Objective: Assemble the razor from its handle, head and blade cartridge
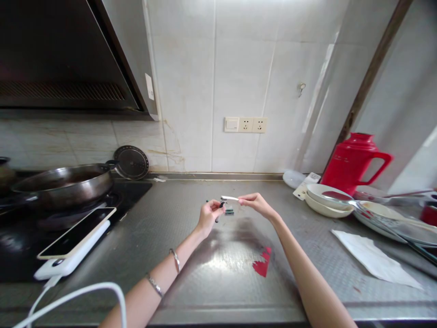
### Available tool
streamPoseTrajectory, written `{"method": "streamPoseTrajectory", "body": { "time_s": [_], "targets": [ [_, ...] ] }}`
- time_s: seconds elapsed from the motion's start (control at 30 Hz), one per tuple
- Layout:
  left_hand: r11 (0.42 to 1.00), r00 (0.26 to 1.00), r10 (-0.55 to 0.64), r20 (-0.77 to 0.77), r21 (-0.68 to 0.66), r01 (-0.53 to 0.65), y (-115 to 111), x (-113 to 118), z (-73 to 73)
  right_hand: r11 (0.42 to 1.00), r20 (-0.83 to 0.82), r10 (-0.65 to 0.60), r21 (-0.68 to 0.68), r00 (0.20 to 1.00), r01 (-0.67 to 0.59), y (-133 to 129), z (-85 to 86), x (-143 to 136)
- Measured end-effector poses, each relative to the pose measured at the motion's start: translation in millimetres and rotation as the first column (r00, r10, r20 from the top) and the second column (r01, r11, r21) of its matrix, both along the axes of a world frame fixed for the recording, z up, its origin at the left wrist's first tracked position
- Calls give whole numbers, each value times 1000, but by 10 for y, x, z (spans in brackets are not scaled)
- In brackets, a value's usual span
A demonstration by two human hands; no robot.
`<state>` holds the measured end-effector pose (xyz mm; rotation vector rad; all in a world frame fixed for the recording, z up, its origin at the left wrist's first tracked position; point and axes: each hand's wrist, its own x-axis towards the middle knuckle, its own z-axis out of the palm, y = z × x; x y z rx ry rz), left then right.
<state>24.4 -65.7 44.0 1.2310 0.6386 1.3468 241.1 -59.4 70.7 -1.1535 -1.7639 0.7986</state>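
Observation:
Near the middle of the metal counter (164, 237), my left hand (209, 217) pinches a small dark object (221, 206), too small to identify. My right hand (256, 203) grips the right end of a thin white stick-like tool (230, 198), perhaps a small brush. The tool's dark left tip is beside the top of the dark object; whether they touch is unclear. Just right of my left fingertips is a small greenish, partly clear item (229, 211); whether it is held or lies on the counter cannot be made out.
A torn red piece (262, 263) lies between my forearms. On the left are a pan (64, 187) on the stove, a phone (77, 233) and a white cable (92, 287). Bowls (327, 207), a red thermos (350, 164) and white paper (373, 257) stand or lie right.

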Motion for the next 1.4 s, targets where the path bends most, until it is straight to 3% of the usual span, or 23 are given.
{"method": "streamPoseTrajectory", "body": {
  "time_s": [0.13, 0.73, 0.9, 1.1, 1.27, 1.4],
  "targets": [
    [1000, 1000, 17, -1, -12, -17, 21, -11, -16, 999, 35, -47, 12, 998, 47, -20, 44, 21],
    [998, 997, 56, -54, -1, -56, 33, -19, -15, 998, 89, -35, 64, 995, 29, -75, 91, 28],
    [999, 997, 52, -49, 5, -52, 54, -28, -20, 994, 102, 43, 98, 994, -53, -106, 136, 14],
    [997, 997, 71, -22, -15, -71, 108, -63, -67, 992, 117, -54, 118, 992, 40, -81, 128, -1],
    [998, 997, 61, -40, -1, -61, 87, -53, -46, 990, 158, -31, 138, 987, 9, -91, 150, -5],
    [997, 997, 68, -37, -17, -69, 63, -40, -28, 986, 143, -86, 151, 986, 65, -103, 165, -12]
  ]
}}
